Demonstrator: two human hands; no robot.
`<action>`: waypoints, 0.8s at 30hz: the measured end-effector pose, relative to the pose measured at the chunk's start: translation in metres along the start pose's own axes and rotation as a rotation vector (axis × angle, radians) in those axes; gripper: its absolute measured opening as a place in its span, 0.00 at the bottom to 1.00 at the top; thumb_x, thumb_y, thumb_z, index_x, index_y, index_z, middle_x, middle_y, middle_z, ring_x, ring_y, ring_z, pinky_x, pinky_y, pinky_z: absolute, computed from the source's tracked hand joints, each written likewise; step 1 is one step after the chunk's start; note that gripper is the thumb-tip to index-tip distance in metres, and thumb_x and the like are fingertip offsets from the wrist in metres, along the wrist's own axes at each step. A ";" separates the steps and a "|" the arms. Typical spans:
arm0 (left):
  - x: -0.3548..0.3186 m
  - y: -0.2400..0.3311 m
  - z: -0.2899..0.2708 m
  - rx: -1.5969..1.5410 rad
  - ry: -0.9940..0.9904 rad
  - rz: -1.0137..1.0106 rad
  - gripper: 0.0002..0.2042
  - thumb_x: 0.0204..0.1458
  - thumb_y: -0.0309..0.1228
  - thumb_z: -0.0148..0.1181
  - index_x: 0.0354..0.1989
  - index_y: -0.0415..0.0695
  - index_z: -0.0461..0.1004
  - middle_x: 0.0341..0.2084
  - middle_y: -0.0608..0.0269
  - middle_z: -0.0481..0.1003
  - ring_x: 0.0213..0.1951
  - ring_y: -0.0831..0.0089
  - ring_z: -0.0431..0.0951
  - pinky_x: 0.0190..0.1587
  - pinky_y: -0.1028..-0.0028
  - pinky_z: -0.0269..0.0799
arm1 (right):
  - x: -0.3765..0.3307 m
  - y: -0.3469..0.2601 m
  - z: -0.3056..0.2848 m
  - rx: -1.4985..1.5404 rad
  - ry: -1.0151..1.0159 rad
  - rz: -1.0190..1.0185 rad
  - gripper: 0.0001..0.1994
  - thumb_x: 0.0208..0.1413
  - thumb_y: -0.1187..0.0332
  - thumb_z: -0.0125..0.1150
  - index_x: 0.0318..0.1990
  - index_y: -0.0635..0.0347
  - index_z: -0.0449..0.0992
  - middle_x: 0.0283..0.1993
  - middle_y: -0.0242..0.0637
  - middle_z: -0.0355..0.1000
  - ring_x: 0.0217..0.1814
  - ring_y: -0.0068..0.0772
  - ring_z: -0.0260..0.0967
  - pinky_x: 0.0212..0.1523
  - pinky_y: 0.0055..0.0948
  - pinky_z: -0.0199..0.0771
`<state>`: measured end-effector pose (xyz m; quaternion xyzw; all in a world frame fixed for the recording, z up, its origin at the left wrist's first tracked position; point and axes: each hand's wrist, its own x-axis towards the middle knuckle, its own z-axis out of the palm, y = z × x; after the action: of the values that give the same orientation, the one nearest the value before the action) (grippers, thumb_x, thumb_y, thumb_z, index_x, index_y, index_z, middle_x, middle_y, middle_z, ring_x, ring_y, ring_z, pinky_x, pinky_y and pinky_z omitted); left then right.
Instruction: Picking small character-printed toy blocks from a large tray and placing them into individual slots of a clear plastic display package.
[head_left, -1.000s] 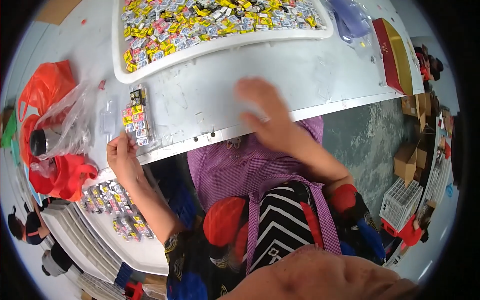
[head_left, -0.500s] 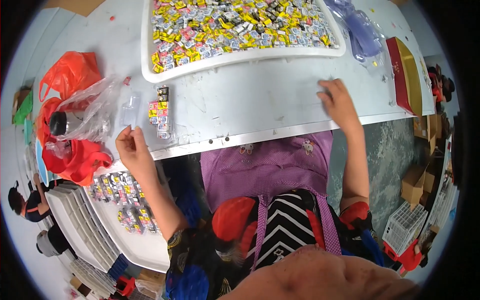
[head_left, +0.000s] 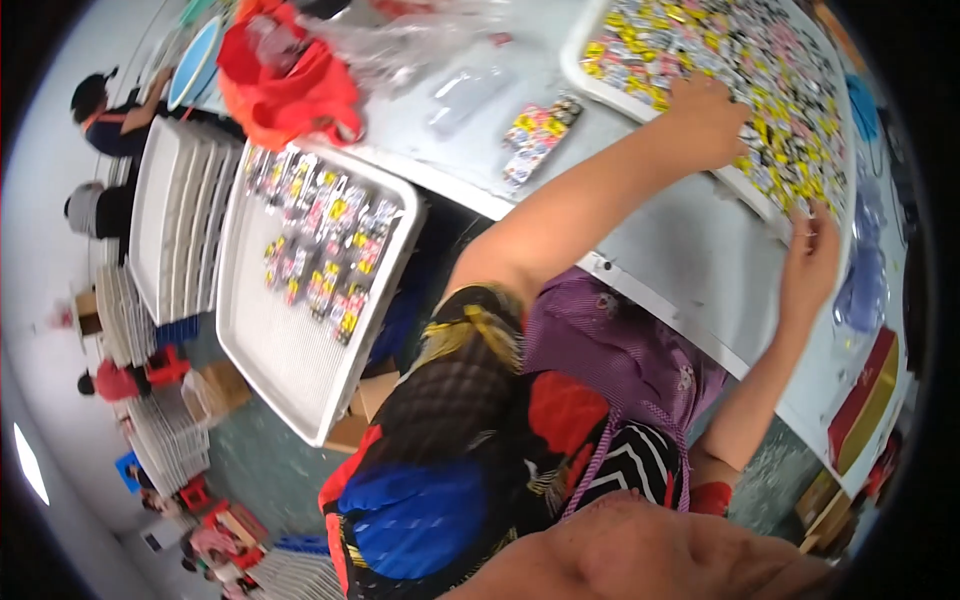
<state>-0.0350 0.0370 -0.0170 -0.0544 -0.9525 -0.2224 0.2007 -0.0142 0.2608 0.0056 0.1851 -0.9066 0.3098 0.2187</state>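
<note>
A white tray (head_left: pixel 748 196) heaped with small wrapped pieces (head_left: pixel 800 130) in yellow, white, pink and black lies at the upper right. My left hand (head_left: pixel 708 125) reaches over its near rim onto the pile; its fingertips are hidden against the pieces. At the rim farther right is my right hand (head_left: pixel 812 255), fingers curled in, and what they hold is too small to make out. A neat block of the same small pieces (head_left: pixel 540 138) lies on the table left of my left forearm. Beside it is a clear plastic package (head_left: pixel 465 98).
Below the table's left edge, a second white tray (head_left: pixel 270 372) holds several packed blocks. Red bags (head_left: pixel 285 90) lie at the table's far left. Stacked white trays (head_left: pixel 175 220) and people (head_left: pixel 100 115) are beyond. Purple plastic (head_left: pixel 865 270) and a red-and-gold box (head_left: pixel 862 400) lie at right.
The view has swung, so the scene appears shifted and tilted. My left hand has left the clear package's side and gone to the heaped tray. My right hand has come to the tray's rim.
</note>
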 end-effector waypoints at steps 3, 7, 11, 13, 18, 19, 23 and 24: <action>0.023 -0.001 0.009 0.045 -0.246 -0.143 0.22 0.44 0.48 0.64 0.48 0.56 0.77 0.44 0.53 0.74 0.52 0.49 0.66 0.49 0.50 0.63 | 0.048 0.051 0.003 -0.132 -0.226 0.004 0.19 0.59 0.62 0.59 0.54 0.63 0.71 0.43 0.41 0.72 0.38 0.29 0.67 0.42 0.27 0.68; 0.035 -0.002 0.025 -0.077 -0.314 -0.132 0.22 0.45 0.46 0.62 0.51 0.62 0.76 0.49 0.55 0.72 0.56 0.47 0.63 0.54 0.50 0.63 | 0.069 0.123 0.011 -0.144 -0.485 -0.131 0.17 0.57 0.67 0.59 0.53 0.63 0.70 0.44 0.41 0.71 0.40 0.30 0.67 0.44 0.26 0.68; 0.032 -0.021 0.030 0.001 -0.178 0.177 0.12 0.42 0.35 0.59 0.34 0.48 0.81 0.34 0.54 0.79 0.41 0.55 0.78 0.44 0.54 0.71 | 0.073 0.105 -0.001 -0.073 -0.677 -0.069 0.13 0.55 0.74 0.58 0.48 0.63 0.71 0.41 0.38 0.69 0.40 0.29 0.67 0.44 0.24 0.68; 0.028 -0.034 0.027 -0.115 -0.126 0.085 0.11 0.43 0.36 0.57 0.33 0.45 0.80 0.27 0.50 0.78 0.33 0.51 0.78 0.42 0.56 0.72 | 0.069 0.118 0.005 0.112 -0.628 -0.129 0.10 0.53 0.78 0.58 0.44 0.64 0.71 0.38 0.36 0.68 0.40 0.26 0.66 0.44 0.22 0.67; 0.004 -0.024 -0.016 -0.117 -0.133 0.178 0.13 0.44 0.38 0.63 0.32 0.40 0.79 0.30 0.50 0.77 0.35 0.54 0.77 0.40 0.60 0.72 | 0.050 0.101 -0.010 0.152 -0.530 -0.028 0.10 0.52 0.80 0.59 0.43 0.63 0.73 0.39 0.30 0.69 0.39 0.23 0.66 0.40 0.22 0.68; 0.002 -0.029 -0.022 -0.109 -0.183 0.194 0.13 0.45 0.36 0.63 0.33 0.40 0.79 0.31 0.50 0.77 0.36 0.54 0.77 0.40 0.61 0.72 | 0.051 0.094 -0.012 0.162 -0.565 0.009 0.10 0.52 0.80 0.59 0.43 0.63 0.74 0.40 0.29 0.69 0.38 0.22 0.66 0.40 0.22 0.68; -0.001 -0.033 -0.032 -0.207 -0.239 0.207 0.09 0.48 0.30 0.62 0.36 0.39 0.79 0.32 0.50 0.77 0.35 0.55 0.77 0.41 0.65 0.72 | 0.050 0.074 -0.017 0.161 -0.573 0.282 0.11 0.52 0.80 0.59 0.44 0.63 0.74 0.39 0.29 0.69 0.38 0.19 0.65 0.40 0.22 0.68; -0.005 -0.031 -0.036 -0.204 -0.145 0.148 0.09 0.48 0.29 0.62 0.37 0.39 0.79 0.32 0.52 0.77 0.34 0.58 0.77 0.40 0.68 0.72 | 0.052 0.070 -0.018 0.104 -0.612 0.256 0.11 0.53 0.80 0.58 0.45 0.63 0.74 0.39 0.29 0.70 0.38 0.19 0.64 0.41 0.21 0.67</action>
<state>-0.0236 -0.0067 -0.0024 -0.1608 -0.9303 -0.2983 0.1407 -0.0851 0.3133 0.0113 0.1651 -0.9292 0.3105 -0.1142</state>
